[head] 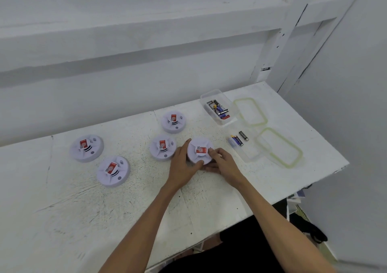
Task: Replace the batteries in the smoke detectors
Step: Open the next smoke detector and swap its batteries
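A detector (200,147) is being held toward the worktop's (62,210) right edge, left grip (182,164) and right grip (223,163) curled round it; four others (87,148) probably untouched.

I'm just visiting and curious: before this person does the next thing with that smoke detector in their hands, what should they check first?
1. Grip on the white round smoke detector: ok; the left hand and right hand hold its sides.
2. Battery bay exposed: not ok; its red-labelled face is up and the shell looks closed.
3. Batteries within sight: ok; blue and black cylindrical batteries lie to the right of it.
4. Which batteries are fresh: cannot tell.
5. Open access to the clear plastic box of batteries: ok; a green-rimmed lid lies beside it.
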Demonstrator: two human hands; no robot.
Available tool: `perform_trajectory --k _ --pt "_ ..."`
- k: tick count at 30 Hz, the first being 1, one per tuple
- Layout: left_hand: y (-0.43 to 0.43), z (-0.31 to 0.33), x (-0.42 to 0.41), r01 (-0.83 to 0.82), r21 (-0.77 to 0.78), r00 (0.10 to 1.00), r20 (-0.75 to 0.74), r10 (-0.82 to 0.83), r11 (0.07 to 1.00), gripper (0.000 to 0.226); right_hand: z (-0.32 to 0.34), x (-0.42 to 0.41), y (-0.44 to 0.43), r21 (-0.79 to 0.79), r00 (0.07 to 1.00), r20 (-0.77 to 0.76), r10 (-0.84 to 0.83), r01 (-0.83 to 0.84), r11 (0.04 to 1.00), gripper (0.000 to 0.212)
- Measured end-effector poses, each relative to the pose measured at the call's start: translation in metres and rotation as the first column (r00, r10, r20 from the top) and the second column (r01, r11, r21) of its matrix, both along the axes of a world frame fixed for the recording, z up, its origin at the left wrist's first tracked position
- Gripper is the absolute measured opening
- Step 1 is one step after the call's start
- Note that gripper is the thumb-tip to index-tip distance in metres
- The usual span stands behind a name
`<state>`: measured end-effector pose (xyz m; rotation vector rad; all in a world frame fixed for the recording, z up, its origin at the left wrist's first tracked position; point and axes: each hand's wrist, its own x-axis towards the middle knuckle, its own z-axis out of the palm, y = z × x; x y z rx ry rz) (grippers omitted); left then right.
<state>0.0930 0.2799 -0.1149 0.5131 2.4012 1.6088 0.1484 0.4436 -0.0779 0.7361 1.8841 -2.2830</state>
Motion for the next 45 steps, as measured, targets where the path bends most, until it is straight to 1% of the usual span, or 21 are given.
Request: perform_trajectory --k 2,5,10,14,17,19,30,40,43,45 --pt "0.004 0.002 -0.002 0.005 0.015 1.000 0.023 -0.005 1.000 0.074 -0.001 0.000 0.001 0.000 1.000 0.002 0.007 -0.007 1.000 0.037" --pt "0.005 -0.002 -0.007 0.002 0.013 0.999 0.044 -0.003 1.000 0.080 -0.004 -0.001 0.001 0.029 1.000 0.008 0.004 -0.004 1.000 0.036" --pt "0.003 0.000 -0.005 0.027 0.019 0.998 0.047 -0.028 0.999 0.074 -0.005 -0.003 -0.002 0.039 1.000 0.012 -0.022 0.021 0.999 0.034" --pt "0.005 0.000 -0.006 0.018 0.020 0.999 0.051 -0.019 1.000 0.076 -0.002 -0.004 -0.003 0.041 0.999 0.023 -0.048 0.047 0.998 0.033" --pt "0.006 0.004 -0.003 0.017 0.021 0.999 0.048 -0.018 1.000 0.072 0.000 -0.004 -0.003 0.028 0.998 0.022 -0.057 0.056 0.998 0.031" --pt "0.006 0.007 -0.002 0.018 0.030 0.999 0.047 -0.019 0.999 0.073 0.000 -0.005 -0.003 0.030 0.998 0.024 -0.053 0.053 0.998 0.030" --pt "0.006 0.006 -0.002 0.021 0.041 0.998 0.065 -0.024 0.999 0.077 -0.003 -0.005 -0.002 0.041 0.998 0.034 -0.050 0.048 0.998 0.036" --pt "0.006 0.000 -0.003 0.022 0.041 0.997 0.066 -0.025 0.999 0.082 -0.003 -0.005 -0.002 0.023 0.999 0.023 -0.044 0.044 0.999 0.033" --pt "0.004 -0.003 -0.003 0.033 0.022 0.995 0.097 -0.035 0.999 0.078 -0.003 -0.003 -0.002 0.000 0.999 0.017 -0.036 0.036 0.999 0.033" --pt "0.000 -0.004 -0.005 0.047 0.036 0.984 0.171 -0.053 0.998 0.072 -0.003 -0.002 -0.001 -0.009 0.999 0.014 -0.031 0.032 0.999 0.034"
